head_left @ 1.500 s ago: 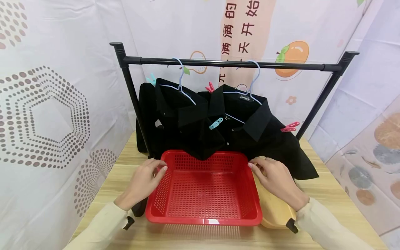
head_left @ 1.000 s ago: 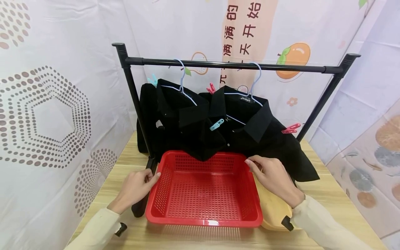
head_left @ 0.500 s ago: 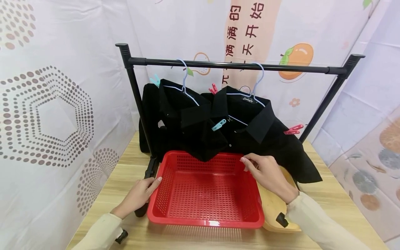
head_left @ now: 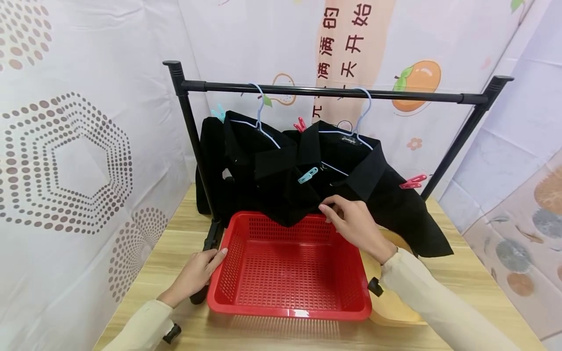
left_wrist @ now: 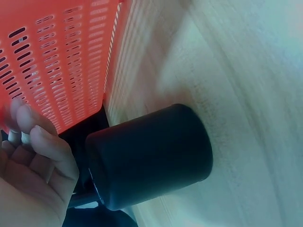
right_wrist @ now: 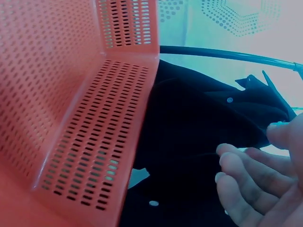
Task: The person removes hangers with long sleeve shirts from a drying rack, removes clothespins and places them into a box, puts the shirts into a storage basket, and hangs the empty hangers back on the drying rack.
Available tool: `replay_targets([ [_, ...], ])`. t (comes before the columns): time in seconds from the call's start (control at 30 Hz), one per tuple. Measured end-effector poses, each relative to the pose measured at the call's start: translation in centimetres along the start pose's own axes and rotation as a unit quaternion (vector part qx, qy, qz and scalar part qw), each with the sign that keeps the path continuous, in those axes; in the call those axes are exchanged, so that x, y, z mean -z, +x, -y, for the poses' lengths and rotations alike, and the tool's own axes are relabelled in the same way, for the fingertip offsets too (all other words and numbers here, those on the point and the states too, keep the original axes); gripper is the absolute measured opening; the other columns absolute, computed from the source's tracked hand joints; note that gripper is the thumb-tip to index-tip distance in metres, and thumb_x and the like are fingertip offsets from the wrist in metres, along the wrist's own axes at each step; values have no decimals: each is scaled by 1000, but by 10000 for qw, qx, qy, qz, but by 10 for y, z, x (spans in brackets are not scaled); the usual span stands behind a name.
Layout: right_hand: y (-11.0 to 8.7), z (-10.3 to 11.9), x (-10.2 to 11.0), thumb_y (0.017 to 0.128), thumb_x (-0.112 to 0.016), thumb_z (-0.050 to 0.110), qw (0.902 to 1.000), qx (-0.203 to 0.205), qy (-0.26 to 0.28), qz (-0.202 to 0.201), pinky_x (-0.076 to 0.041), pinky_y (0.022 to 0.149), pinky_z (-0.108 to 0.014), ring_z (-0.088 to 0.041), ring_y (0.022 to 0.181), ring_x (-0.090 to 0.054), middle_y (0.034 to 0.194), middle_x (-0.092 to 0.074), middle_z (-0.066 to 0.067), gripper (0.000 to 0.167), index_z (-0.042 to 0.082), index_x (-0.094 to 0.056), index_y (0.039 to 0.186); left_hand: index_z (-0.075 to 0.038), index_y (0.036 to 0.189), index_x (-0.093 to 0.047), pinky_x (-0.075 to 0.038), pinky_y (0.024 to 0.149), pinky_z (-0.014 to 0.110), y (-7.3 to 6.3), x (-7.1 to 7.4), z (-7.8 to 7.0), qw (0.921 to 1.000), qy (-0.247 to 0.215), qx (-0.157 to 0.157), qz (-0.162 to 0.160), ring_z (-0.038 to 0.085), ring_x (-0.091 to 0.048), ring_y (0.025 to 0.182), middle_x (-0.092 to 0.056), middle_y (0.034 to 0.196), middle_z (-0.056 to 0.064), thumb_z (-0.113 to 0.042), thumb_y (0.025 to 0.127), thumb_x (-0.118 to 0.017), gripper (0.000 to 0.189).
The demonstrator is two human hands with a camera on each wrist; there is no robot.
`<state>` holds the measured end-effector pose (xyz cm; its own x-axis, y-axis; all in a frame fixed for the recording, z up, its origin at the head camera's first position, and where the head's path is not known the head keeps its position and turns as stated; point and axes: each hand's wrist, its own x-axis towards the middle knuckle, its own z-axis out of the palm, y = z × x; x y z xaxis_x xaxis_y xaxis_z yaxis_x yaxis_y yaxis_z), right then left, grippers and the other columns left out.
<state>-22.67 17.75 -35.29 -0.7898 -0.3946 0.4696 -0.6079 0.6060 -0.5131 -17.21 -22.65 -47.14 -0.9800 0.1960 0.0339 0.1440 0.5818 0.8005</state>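
Note:
A red basket [head_left: 287,312] with perforated walls stands on the table, with nothing in it. My left hand [head_left: 193,274] holds its left rim, thumb on top and fingers along the outer wall. Over the basket's back rim is my right hand [head_left: 356,226], thumb and forefinger close to the hanging black shirts. In the right wrist view its fingers [right_wrist: 236,172] are loosely bent, thumb apart from them. The left black shirt [head_left: 274,192] and right black shirt [head_left: 397,214] hang on light blue hangers, the left one's lower part overlapping the basket.
A black clothes rack [head_left: 325,90] spans the table behind the basket; its foot [left_wrist: 151,156] lies beside the left hand. Blue clothespins [head_left: 308,175] and pink clothespins [head_left: 413,182] clip the shirts. A yellow tray [head_left: 391,304] is partly under the right arm.
My right hand has moved left and away from me, from the basket's right rim to the shirts. My left hand drew back, then came onto the left rim.

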Motion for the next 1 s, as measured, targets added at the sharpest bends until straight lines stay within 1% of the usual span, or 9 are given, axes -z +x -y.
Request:
replay_targets([
  [0.1,9,3,-3,104,-65,27,9998,-80,-42,162,-47,53,-27,-9,56,-55,77,-67,4,21,12,-71,115,-2,101,-68,-54,47,32,0,0,0,10000,-54,19,-22,19,-65,50,-66,65,-2,-51,109,-42,57],
  [0.2,16,4,-6,104,-65,29,9997,-35,-76,221,-48,55,-27,-10,58,-56,76,-66,5,22,10,-71,114,-1,102,-68,-55,47,32,-1,0,-1,9999,-92,77,-17,19,-66,51,-67,66,-2,-52,109,-42,58],
  [0.4,29,5,-9,104,-64,29,9995,141,-285,-49,-46,55,-28,-8,57,-54,73,-63,9,19,12,-72,110,1,105,-69,-56,49,30,-1,0,-1,9997,-182,148,-31,19,-68,53,-68,68,-1,-53,108,-42,60],
  [0.57,37,7,-8,104,-65,25,9972,467,-501,-293,-43,56,-29,-11,58,-49,67,-56,6,16,12,-74,103,2,107,-69,-56,49,29,-1,-1,-2,9996,-199,188,-62,19,-69,55,-68,69,0,-52,108,-43,60],
  [0.7,42,8,-9,103,-66,22,9942,741,-646,-430,-43,59,-30,-12,62,-48,70,-55,4,17,11,-75,95,2,108,-69,-57,50,29,-1,-1,-2,9995,-240,194,-76,19,-70,56,-69,70,0,-52,108,-43,60],
  [0.8,46,10,-9,103,-66,22,9931,814,-711,-464,-44,61,-30,-13,65,-49,74,-55,4,18,11,-74,92,2,108,-69,-57,50,29,-1,-1,-2,9994,-264,207,-73,19,-70,56,-69,70,0,-52,108,-43,60],
  [1.0,53,13,-8,104,-64,23,9935,830,-715,-303,-42,59,-30,-12,62,-47,66,-48,5,20,15,-67,86,1,107,-68,-56,50,29,-1,-2,-1,9993,-266,235,-79,19,-69,55,-69,69,0,-52,108,-43,59],
])
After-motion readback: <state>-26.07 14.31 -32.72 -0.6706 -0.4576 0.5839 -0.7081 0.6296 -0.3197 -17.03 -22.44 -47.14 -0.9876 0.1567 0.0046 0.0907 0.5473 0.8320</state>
